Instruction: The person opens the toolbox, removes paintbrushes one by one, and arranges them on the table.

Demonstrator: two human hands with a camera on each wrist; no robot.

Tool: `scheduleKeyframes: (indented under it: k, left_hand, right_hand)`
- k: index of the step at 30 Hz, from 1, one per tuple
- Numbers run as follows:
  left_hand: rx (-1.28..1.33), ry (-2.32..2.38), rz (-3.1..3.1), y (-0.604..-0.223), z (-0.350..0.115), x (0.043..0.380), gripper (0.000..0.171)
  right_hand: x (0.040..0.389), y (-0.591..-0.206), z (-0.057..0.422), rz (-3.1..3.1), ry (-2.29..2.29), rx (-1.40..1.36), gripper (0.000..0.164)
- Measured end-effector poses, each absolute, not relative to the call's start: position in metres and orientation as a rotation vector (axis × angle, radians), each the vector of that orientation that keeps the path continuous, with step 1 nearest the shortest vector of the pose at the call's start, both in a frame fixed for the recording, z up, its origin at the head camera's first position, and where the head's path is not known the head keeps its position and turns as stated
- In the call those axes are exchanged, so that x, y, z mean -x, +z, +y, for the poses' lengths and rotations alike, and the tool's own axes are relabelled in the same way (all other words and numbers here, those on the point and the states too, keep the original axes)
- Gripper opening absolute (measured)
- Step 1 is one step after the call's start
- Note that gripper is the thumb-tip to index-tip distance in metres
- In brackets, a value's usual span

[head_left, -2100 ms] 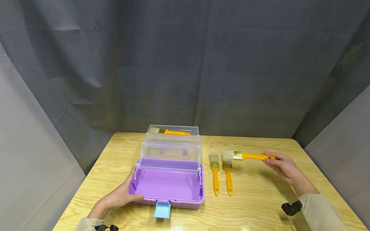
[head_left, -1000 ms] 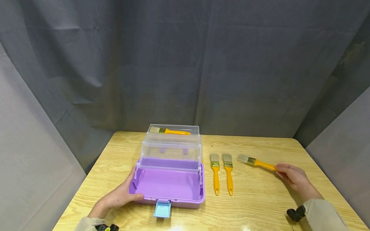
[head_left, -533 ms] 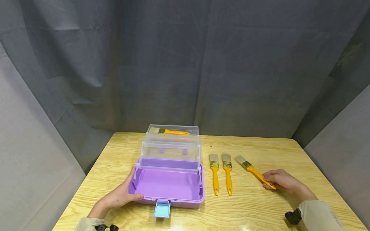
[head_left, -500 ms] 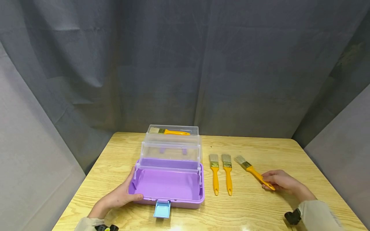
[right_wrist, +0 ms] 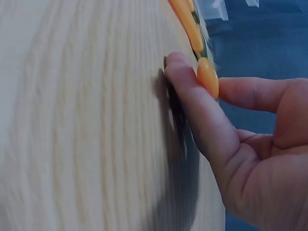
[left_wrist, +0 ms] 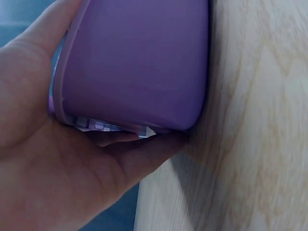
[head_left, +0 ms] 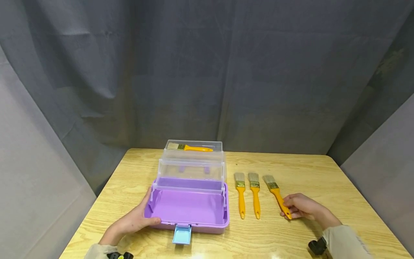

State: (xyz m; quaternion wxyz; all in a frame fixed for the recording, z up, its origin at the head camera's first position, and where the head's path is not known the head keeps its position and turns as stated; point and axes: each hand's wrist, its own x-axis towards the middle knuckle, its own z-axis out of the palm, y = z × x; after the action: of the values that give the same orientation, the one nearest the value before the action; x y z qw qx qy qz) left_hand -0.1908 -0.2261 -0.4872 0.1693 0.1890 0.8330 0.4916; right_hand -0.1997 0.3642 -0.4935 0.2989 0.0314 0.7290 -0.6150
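Yellow-handled paintbrush [head_left: 276, 196] flat on table [head_left: 310, 169]

From the head view we look down at the whole table [head_left: 300, 163]. Our wrist views sit very close: the left sees the purple box [left_wrist: 139, 62], the right sees one brush [right_wrist: 204, 77].

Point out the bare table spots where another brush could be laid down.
Bare wood lies on the table beyond the right hand, to the far right edge, and left of the purple box, behind the left hand. It is crowded between the box and the right hand, where three brushes lie in a row.
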Motion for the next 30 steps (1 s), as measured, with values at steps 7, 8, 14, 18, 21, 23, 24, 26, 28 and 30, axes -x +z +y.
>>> scheduleKeyframes:
  k: [7,8,14,18,21,23,24,26,28,30]
  left_hand:
    - [-0.573,1.384,2.383,-0.4883,-0.2254,0.1920,0.116]
    - [-0.578,1.385,2.382,-0.4884,-0.2254,0.1921,0.115]
    - [-0.581,1.387,2.376,-0.4876,-0.2258,0.1924,0.116]
    - [-0.563,1.395,2.364,-0.4874,-0.2262,0.1928,0.118]
    - [-0.559,1.405,2.361,-0.4879,-0.2265,0.1934,0.119]
    - [-0.567,1.415,2.355,-0.4888,-0.2267,0.1937,0.119]
    - [-0.571,1.420,2.354,-0.4892,-0.2268,0.1938,0.119]
    - [-0.572,1.432,2.349,-0.4900,-0.2270,0.1938,0.119]
    - [-0.565,1.438,2.347,-0.4904,-0.2271,0.1934,0.120]
    - [-0.558,1.437,2.352,-0.4899,-0.2268,0.1928,0.120]
  right_hand:
    - [0.1983,-0.4931,0.3573,1.963,-1.627,-0.127,0.033]
    - [0.1983,-0.4931,0.3572,1.958,-1.630,-0.128,0.032]
    - [0.1984,-0.4945,0.3583,1.911,-1.658,-0.137,0.033]
    - [0.1987,-0.4950,0.3582,1.897,-1.673,-0.133,0.033]
    - [0.1987,-0.4955,0.3582,1.915,-1.660,-0.132,0.033]
    - [0.1989,-0.4962,0.3582,1.934,-1.644,-0.149,0.033]
    - [0.1991,-0.4966,0.3582,1.942,-1.638,-0.156,0.034]
    - [0.1995,-0.4977,0.3582,1.960,-1.629,-0.172,0.034]
    - [0.1994,-0.4986,0.3576,1.988,-1.618,-0.184,0.031]
    - [0.1985,-0.4989,0.3569,2.031,-1.594,-0.181,0.027]
